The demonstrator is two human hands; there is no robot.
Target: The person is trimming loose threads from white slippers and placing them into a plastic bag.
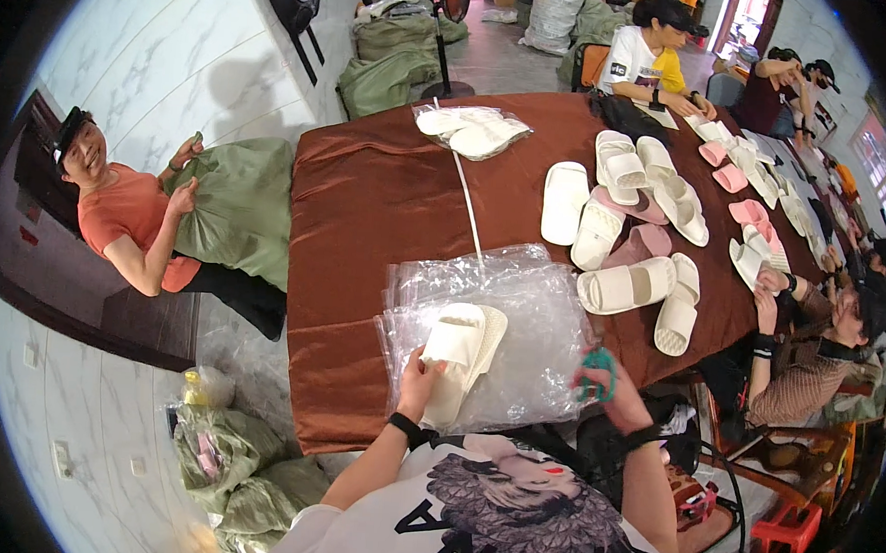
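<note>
My left hand [419,383] is closed on a pair of cream slippers [457,337], laid one over the other near the table's front edge. Beneath them spreads a stack of clear plastic bags [534,351]. To the right, my right hand [590,380] grips a small teal-green object [599,373] with a loop-like outline; motion blur hides its exact kind. It is held over the right edge of the bags, apart from the slippers. Beyond my right hand lies a group of loose cream slippers [625,286], with a few dusty-pink slippers [642,244] among them.
A bagged pair of slippers [473,130] lies at the far side of the brown-covered table [355,232]. A white strip [467,203] crosses the cloth. At left a person holds a green sack [237,201]; other people sit at right and far. Sacks [253,467] stand on the floor.
</note>
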